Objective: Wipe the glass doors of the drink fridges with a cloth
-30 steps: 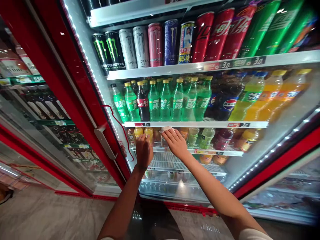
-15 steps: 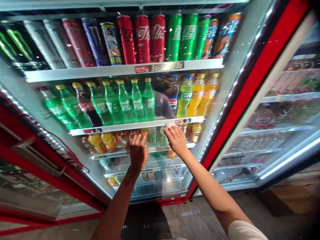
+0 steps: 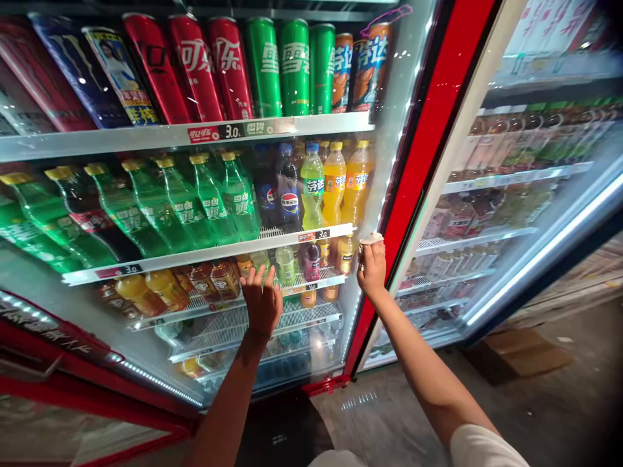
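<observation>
- On my feed, the left hand (image 3: 261, 301) is wide open, fingers spread and pointing up, and it rests flat against the clear glass door of a red-framed drinks cooler (image 3: 377, 162). It holds nothing.
- The right hand (image 3: 372, 269) is half closed, with its fingers curled around a small, soft white cloth (image 3: 371, 239). I can't tell whether it is cloth or thick tissue.
- That white cloth sits on the glass door, close to the door's right edge, and pokes out above the fingertips.
- Behind the glass door, on the top shelf, stand tall red Coca-Cola cans (image 3: 195, 68), glossy green Sprite cans (image 3: 277, 68) and orange Fanta cans (image 3: 367, 74).
- One shelf down, behind the glass door, green plastic Sprite bottles (image 3: 209, 201) lean in a row beside a dark Pepsi bottle (image 3: 288, 188), a lime-green soda bottle (image 3: 312, 185) and orange Fanta bottles (image 3: 335, 185).
- The lowest shelf I can read clearly holds small plastic juice bottles (image 3: 168, 288), just behind the glass door at the height of the left hand.
- To the right of the glass door, a flattened brown cardboard sheet (image 3: 520, 353) lies on the grey floor (image 3: 403, 415).
</observation>
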`<state>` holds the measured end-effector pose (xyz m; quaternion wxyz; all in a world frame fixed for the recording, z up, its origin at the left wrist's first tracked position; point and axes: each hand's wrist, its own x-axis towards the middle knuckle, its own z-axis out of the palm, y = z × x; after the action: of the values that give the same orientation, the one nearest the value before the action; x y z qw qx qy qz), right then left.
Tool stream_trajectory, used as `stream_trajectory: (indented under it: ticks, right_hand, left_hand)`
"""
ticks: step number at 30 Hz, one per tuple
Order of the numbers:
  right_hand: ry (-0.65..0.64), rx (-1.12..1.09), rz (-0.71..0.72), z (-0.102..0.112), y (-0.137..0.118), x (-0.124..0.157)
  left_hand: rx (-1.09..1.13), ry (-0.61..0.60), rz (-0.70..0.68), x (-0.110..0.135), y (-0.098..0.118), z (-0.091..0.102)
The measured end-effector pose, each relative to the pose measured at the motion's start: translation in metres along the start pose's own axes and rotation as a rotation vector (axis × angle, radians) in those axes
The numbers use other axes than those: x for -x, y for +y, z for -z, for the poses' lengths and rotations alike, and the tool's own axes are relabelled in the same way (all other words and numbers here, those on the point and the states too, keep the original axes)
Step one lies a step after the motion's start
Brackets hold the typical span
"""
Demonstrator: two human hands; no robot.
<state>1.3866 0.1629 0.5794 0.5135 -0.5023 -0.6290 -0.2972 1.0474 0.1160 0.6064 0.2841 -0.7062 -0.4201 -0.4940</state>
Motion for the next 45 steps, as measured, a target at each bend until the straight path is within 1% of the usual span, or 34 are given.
stream_trajectory:
  ticks: [2,4,7,9,11,14,19,24,29,33,36,39,41,43,45]
  right_hand:
    - [0.081,-0.004,-0.103,-0.012,-0.024,0.001]
    - [0.100,-0.017,-0.156,-0.027,-0.054,0.002]
    - [0.070,-0.054,-0.084,-0.046,-0.102,0.006]
    - [0.082,-0.069,-0.042,-0.057,-0.132,0.007]
    - [0.080,-0.086,-0.027,-0.067,-0.162,0.006]
    - [0.044,-0.116,0.005,-0.081,-0.210,0.001]
    - [0.045,-0.168,0.143,-0.103,-0.292,-0.009]
    - [-0.047,-0.211,0.244,-0.126,-0.374,-0.019]
    - [-0.056,-0.245,0.326,-0.149,-0.455,-0.030]
    - [-0.056,-0.309,0.392,-0.168,-0.515,-0.031]
    - [-0.131,-0.374,0.418,-0.180,-0.558,-0.027]
    - [-0.233,-0.457,0.442,-0.188,-0.595,-0.022]
    - [-0.270,-0.498,0.457,-0.191,-0.612,-0.021]
    - [-0.301,-0.526,0.477,-0.192,-0.621,-0.020]
    - [-0.329,-0.532,0.511,-0.192,-0.619,-0.020]
  left_hand:
    - [-0.015,-0.028,0.011,0.001,-0.007,0.005]
    - [-0.035,-0.052,0.029,0.004,-0.018,0.012]
    - [-0.069,-0.063,0.062,0.010,-0.041,0.025]
    - [-0.098,-0.047,0.081,0.015,-0.060,0.036]
    - [-0.123,-0.026,0.083,0.020,-0.081,0.048]
    - [-0.149,-0.007,0.057,0.025,-0.115,0.068]
    - [-0.174,0.017,0.052,0.033,-0.171,0.102]
    - [-0.180,0.026,0.111,0.039,-0.224,0.136]
    - [-0.204,0.004,0.194,0.048,-0.274,0.173]
    - [-0.232,0.015,0.200,0.060,-0.309,0.200]
    - [-0.237,0.051,0.176,0.066,-0.328,0.220]
    - [-0.227,0.055,0.185,0.071,-0.339,0.238]
    - [-0.220,0.057,0.208,0.073,-0.345,0.249]
    - [-0.217,0.058,0.229,0.075,-0.349,0.255]
    - [-0.220,0.054,0.244,0.076,-0.352,0.258]
